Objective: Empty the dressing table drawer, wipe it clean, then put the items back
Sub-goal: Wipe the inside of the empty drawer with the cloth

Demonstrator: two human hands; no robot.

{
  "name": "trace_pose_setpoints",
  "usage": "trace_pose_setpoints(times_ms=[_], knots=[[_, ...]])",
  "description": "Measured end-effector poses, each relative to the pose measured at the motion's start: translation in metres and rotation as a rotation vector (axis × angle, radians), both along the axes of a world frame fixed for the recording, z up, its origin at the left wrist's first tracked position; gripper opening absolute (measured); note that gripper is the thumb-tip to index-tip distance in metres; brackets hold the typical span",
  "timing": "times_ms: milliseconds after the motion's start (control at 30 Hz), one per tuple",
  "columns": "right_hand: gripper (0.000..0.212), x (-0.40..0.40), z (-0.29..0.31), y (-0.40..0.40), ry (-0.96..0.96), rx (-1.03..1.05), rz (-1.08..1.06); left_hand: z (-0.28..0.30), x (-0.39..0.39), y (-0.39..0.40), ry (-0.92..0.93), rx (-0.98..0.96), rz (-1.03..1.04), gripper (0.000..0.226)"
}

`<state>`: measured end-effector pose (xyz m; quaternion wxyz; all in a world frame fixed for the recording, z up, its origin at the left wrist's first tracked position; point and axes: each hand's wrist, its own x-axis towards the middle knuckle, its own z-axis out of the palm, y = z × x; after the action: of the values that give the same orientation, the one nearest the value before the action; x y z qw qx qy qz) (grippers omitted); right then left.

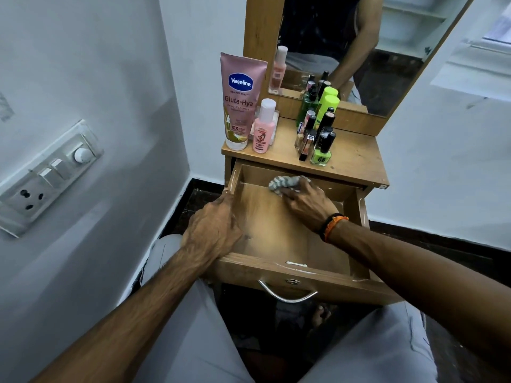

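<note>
The wooden drawer (pixel 276 233) of the dressing table is pulled out in front of me, with nothing inside but a cloth. My right hand (pixel 307 201) presses a grey-and-white cloth (pixel 284 183) against the drawer's floor near its back wall. Over the drawer's left side wall, my left hand (pixel 213 230) grips the wood near the front corner. On the table top (pixel 356 158) stand a pink Vaseline tube (pixel 239 103), a small pink bottle (pixel 264 128) and a cluster of nail polish bottles (pixel 318 136) with two green spray bottles behind.
A mirror (pixel 345 45) rises behind the table top. A switch and socket panel (pixel 47 175) sits on the left wall. The drawer's metal handle (pixel 287 295) faces my knees. Dark floor shows on both sides of the table.
</note>
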<state>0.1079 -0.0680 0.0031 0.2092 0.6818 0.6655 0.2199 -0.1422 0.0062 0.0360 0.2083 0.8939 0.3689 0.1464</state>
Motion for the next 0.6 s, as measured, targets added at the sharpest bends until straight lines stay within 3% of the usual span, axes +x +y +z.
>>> trace_pose_setpoints(times_ms=[100, 167, 300, 467, 600], knots=[[0.047, 0.007, -0.008, -0.016, 0.137, -0.031, -0.216, 0.001, 0.000, -0.001, 0.007, -0.018, -0.003, 0.057], [0.036, 0.009, -0.006, -0.026, 0.253, 0.036, -0.356, 0.001, 0.000, -0.001, 0.003, 0.002, 0.004, 0.051], [0.023, 0.013, 0.002, -0.044, 0.746, 0.347, -0.673, 0.000, 0.001, -0.001, -0.003, -0.002, 0.002, 0.050], [0.043, 0.000, 0.004, -0.030, 1.356, 0.707, -1.201, 0.000, 0.000, -0.002, 0.019, -0.005, 0.003, 0.050], [0.045, -0.003, 0.005, -0.004, 1.743, 1.105, -1.361, 0.001, 0.000, -0.004, 0.031, -0.006, 0.019, 0.046]])
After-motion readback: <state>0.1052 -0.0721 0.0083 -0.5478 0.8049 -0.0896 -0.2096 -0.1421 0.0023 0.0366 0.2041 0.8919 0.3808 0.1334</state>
